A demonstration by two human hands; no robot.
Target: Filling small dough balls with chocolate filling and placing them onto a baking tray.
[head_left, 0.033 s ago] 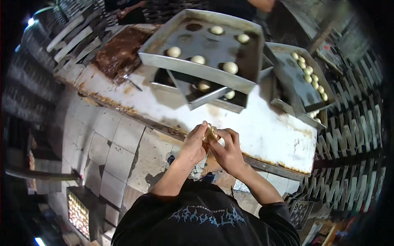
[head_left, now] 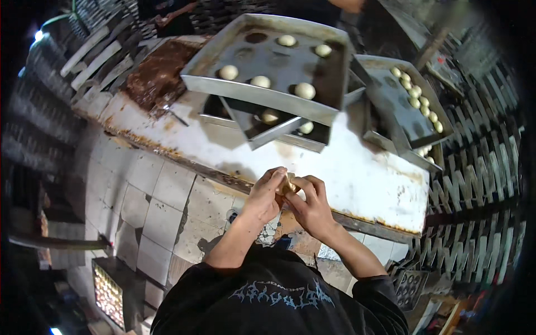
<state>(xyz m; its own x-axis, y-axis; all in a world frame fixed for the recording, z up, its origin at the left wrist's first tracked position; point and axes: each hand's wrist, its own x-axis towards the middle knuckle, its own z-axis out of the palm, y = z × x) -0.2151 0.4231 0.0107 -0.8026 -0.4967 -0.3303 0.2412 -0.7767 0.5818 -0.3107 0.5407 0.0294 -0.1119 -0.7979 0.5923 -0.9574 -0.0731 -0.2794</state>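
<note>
In front of my body, over the near edge of the white worktable, a small pale piece of dough is pinched between my fingers. My left hand cups it from the left, thumb up against it. From the right, my right hand presses the piece with bent fingers and thumb. Fingers hide much of the dough, and I cannot tell whether anything is inside it. Beyond my hands, a deep metal tray holds several round dough balls and rests on other trays.
A brown, paste-like mass lies at the table's far left, beside a thin metal tool. More stacked trays with rows of dough balls stand at the right. A person is at the far side. Tiled floor lies left.
The trays and table sit slightly farther left in the picture as the view shifts. My hands stay almost in place, both still on the dough, with a small movement of the fingers.
</note>
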